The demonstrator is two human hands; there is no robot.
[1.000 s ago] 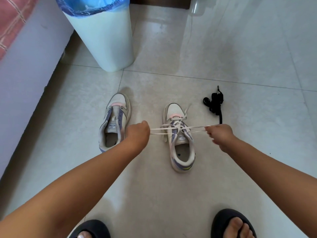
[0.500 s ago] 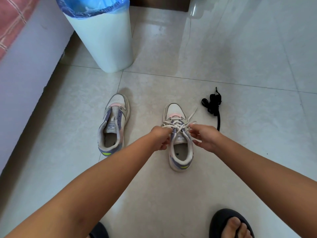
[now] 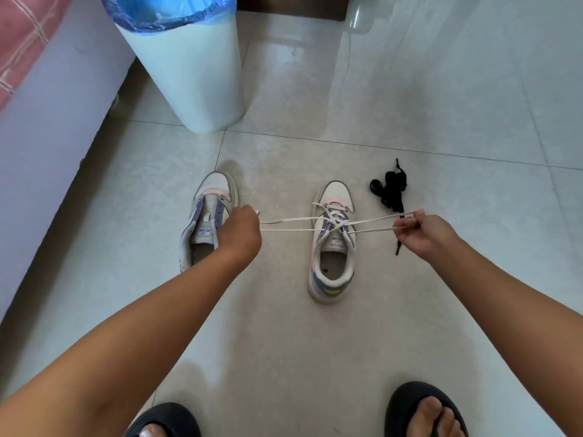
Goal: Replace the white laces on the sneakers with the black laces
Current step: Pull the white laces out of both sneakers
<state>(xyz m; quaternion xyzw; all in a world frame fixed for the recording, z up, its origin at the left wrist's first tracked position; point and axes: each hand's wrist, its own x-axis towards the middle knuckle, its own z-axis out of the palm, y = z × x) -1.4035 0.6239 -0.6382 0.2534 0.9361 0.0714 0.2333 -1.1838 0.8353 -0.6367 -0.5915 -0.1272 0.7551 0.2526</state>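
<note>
Hands, left hand [image 3: 240, 230] and right hand [image 3: 422, 232], pinch white lace [image 3: 293, 219] taut across sneaker [image 3: 333, 244].

Looking like a room in a home: glossy pale tiled floor [image 3: 410, 89] running throughout, white waste bin [image 3: 189, 74] with a blue liner standing on it, bed edge [image 3: 47, 105] with a pink checked cover [image 3: 19, 42] showing at left, bare feet in black slippers [image 3: 422, 408] resting below.
</note>
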